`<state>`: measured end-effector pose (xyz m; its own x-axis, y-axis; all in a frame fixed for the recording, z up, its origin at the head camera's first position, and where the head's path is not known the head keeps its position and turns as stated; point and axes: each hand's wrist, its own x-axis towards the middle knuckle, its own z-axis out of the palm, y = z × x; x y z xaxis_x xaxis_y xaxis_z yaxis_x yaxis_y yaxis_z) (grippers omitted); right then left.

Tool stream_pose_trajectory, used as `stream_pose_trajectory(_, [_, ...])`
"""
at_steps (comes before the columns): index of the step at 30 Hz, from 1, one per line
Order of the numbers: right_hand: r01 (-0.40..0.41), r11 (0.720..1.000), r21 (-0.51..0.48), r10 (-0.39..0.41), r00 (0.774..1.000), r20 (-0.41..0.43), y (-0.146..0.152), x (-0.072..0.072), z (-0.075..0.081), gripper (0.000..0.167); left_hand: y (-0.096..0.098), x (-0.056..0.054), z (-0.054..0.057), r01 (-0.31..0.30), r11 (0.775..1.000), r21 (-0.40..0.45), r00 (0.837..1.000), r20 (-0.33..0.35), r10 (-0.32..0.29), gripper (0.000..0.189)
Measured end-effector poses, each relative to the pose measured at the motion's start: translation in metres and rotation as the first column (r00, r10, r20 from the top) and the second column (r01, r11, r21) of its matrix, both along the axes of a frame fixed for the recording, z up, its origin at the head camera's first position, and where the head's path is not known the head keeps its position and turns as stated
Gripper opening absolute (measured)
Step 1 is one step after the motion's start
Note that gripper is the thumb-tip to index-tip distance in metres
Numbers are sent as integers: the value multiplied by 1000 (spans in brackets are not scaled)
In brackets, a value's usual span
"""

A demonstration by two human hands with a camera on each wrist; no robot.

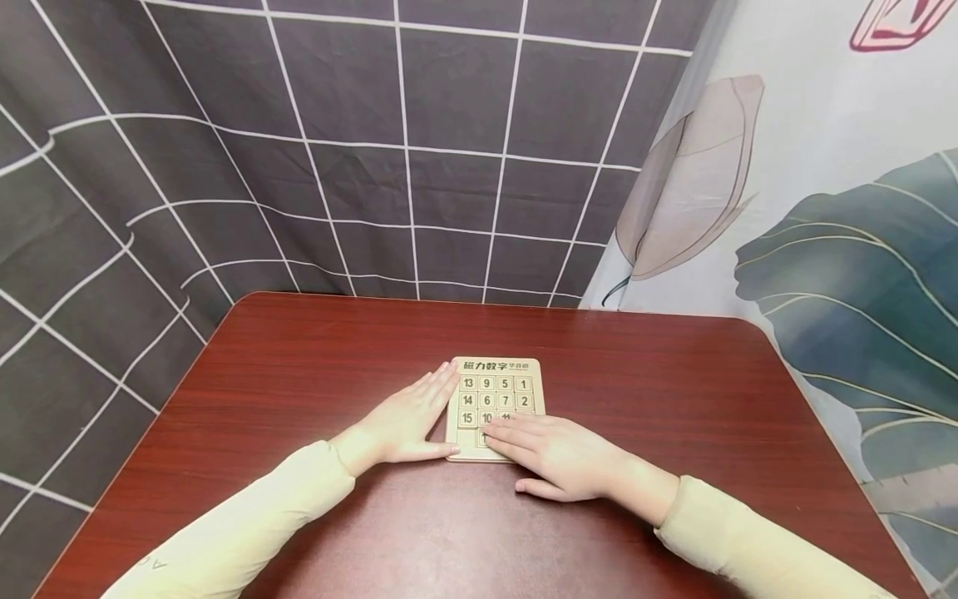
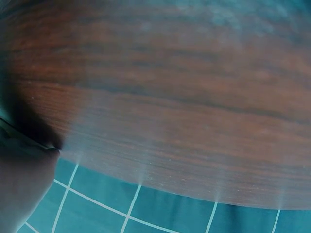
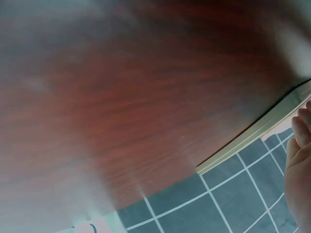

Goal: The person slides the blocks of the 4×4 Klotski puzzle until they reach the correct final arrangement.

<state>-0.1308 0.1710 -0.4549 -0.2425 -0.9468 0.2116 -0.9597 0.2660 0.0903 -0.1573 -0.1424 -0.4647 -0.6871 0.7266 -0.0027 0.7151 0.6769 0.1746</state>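
Observation:
A pale wooden number sliding puzzle (image 1: 479, 456) lies flat on the table, with numbered square tiles under a printed heading. Its lower left slot holds no tile. My left hand (image 1: 407, 424) rests along the puzzle's left edge, fingers straight toward the upper corner and thumb at the lower corner. Over the lower right tiles lies my right hand (image 1: 561, 456), fingers extended, hiding several of them. In the right wrist view the puzzle's edge (image 3: 248, 138) shows beside the right fingers. Only a dark part of the left hand (image 2: 26, 179) appears in the left wrist view.
The reddish-brown table (image 1: 337, 349) has rounded far corners. A dark grey curtain with white grid lines (image 1: 456, 191) hangs behind it and to the left. On the right hangs a white curtain with large leaf prints (image 1: 861, 274).

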Motion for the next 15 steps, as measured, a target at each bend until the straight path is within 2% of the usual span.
stream_pose_trajectory(5, [3, 1000, -1, -3, 1000, 13, -12, -6, 2, 67, -1, 0, 0, -4, 1000, -8, 1000, 5, 4, 107])
stream_pose_trajectory(15, [68, 996, 54, -70, 997, 36, -27, -13, 3, 65, 0, 1, 2, -6, 1000, 4, 1000, 24, 5, 106])
